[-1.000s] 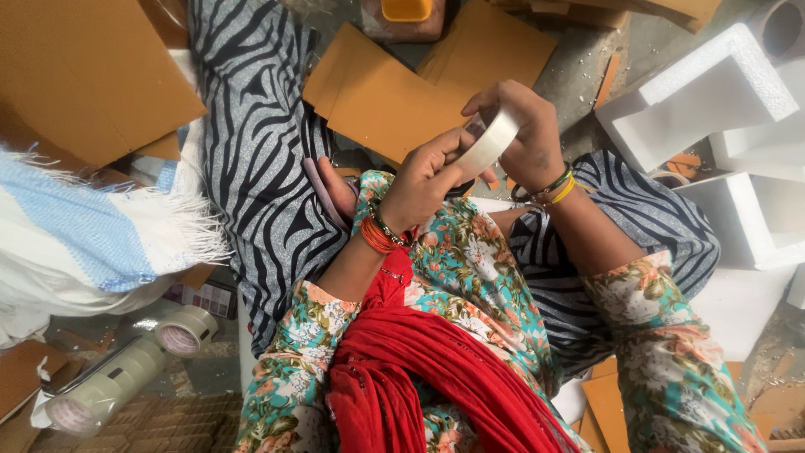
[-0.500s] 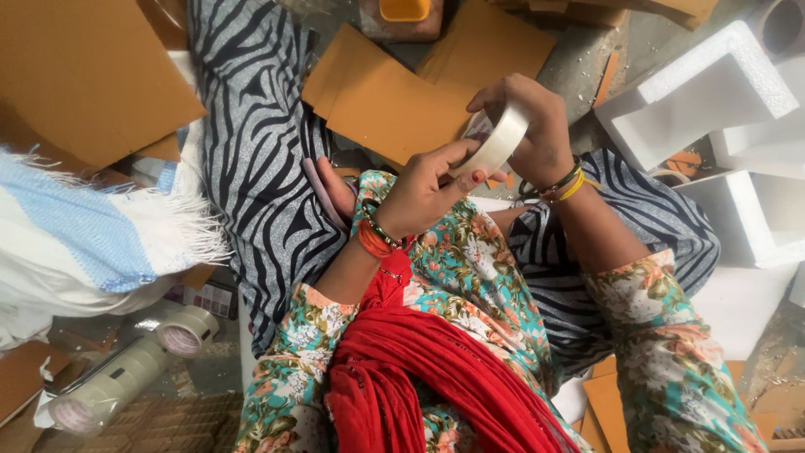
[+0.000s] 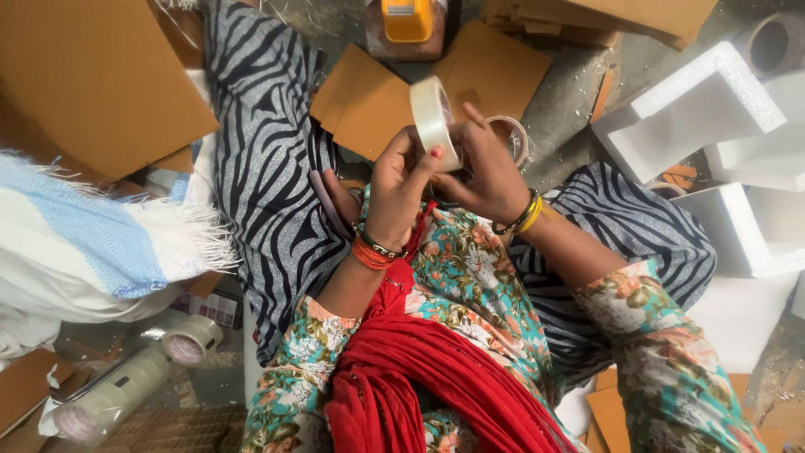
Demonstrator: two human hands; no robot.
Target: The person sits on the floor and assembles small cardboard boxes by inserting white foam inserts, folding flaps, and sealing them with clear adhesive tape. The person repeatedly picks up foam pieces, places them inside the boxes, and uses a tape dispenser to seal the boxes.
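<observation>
Both my hands hold a roll of clear packing tape (image 3: 433, 120) upright in front of my chest, above my lap. My left hand (image 3: 397, 189), with orange bangles on the wrist, pinches the roll's near rim with thumb and fingers. My right hand (image 3: 485, 172), with yellow and dark bangles, grips the roll from the right side, fingers spread over it. A second clear tape ring (image 3: 513, 136) lies just beyond my right hand on the floor.
Brown cardboard sheets (image 3: 369, 99) lie ahead and at the left (image 3: 92, 75). White foam corner pieces (image 3: 696, 105) are stacked at the right. A stack of tape rolls (image 3: 134, 382) lies at lower left beside blue-and-white cloth (image 3: 75, 243). An orange object (image 3: 407, 18) sits at top.
The tape roll has been lifted and turned from tilted flat to standing on edge, moving left and nearer. Both hands shifted with it.
</observation>
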